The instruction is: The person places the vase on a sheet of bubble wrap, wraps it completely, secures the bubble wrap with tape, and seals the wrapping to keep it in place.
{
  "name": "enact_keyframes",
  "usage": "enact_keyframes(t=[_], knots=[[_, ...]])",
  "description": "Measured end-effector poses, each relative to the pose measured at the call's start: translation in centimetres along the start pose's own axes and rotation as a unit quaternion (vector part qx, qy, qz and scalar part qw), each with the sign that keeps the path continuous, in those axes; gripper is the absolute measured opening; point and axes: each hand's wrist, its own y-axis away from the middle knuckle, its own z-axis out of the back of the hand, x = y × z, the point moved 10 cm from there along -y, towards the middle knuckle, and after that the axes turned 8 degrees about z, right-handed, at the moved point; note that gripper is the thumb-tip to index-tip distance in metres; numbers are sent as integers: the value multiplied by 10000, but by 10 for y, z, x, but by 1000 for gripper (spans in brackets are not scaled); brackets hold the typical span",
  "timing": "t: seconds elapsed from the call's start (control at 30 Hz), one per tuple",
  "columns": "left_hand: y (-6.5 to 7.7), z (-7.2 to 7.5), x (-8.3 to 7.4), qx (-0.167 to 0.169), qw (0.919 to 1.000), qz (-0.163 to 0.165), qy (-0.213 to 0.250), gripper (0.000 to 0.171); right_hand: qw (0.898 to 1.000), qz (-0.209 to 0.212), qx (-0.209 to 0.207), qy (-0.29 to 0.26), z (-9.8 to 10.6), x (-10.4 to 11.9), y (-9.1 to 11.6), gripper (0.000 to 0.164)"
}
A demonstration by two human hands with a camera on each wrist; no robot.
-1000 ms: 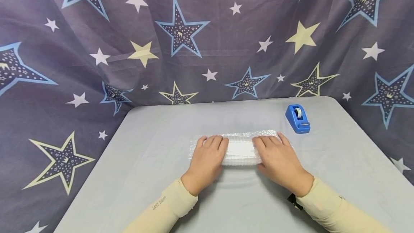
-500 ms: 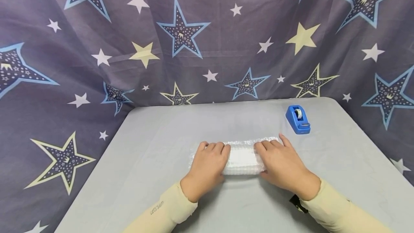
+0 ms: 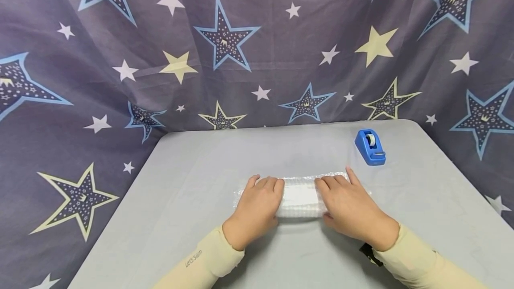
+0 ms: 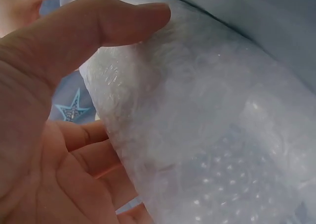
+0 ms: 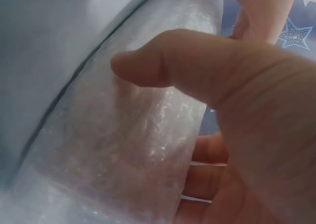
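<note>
A bundle of clear bubble wrap [image 3: 302,211] lies crosswise on the table, with something white and flat [image 3: 300,194] showing through its middle. My left hand [image 3: 259,206] grips the left part, fingers over the top and thumb on the near side, as the left wrist view shows with the thumb [image 4: 133,23] pressed on the plastic. The right part is held the same way by my right hand [image 3: 351,206]; its thumb [image 5: 148,63] lies on the near face in the right wrist view. What the wrap encloses is mostly hidden.
Beyond the right hand, a blue tape dispenser [image 3: 370,147] with a roll of tape stands toward the table's back right. A grey cloth covers the table [image 3: 192,182]. Behind it hangs a dark curtain [image 3: 265,57] printed with stars.
Both hands and the bubble-wrap bundle have come slightly nearer to me, mostly in the first half second. The grip stays on both sides, and the tape dispenser has stayed in place.
</note>
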Motion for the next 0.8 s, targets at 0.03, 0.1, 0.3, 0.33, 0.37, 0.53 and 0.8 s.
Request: enact_keyframes(t=[0.03,0.1,0.3,0.33,0.37,0.53,0.8], knots=[[0,0,0,2,10000,9,0,61,10000,3,1,4,0,0,0,78],[0,1,0,-20,10000,19,10,59,10000,9,5,18,-1,0,0,80],[-1,1,1,-65,10000,40,-28,55,10000,-12,37,51,-4,-2,-1,86],[-1,1,1,-64,10000,41,-42,56,10000,-14,43,47,-5,-2,-1,87],[-1,1,1,-56,10000,41,-59,56,10000,-16,46,46,-5,-2,-2,87],[-1,-2,2,-21,9999,54,-148,68,10000,-28,-7,21,-9,-5,-2,90],[-1,-7,3,38,9998,59,-177,79,9999,-57,-103,-79,-13,-9,-1,91]])
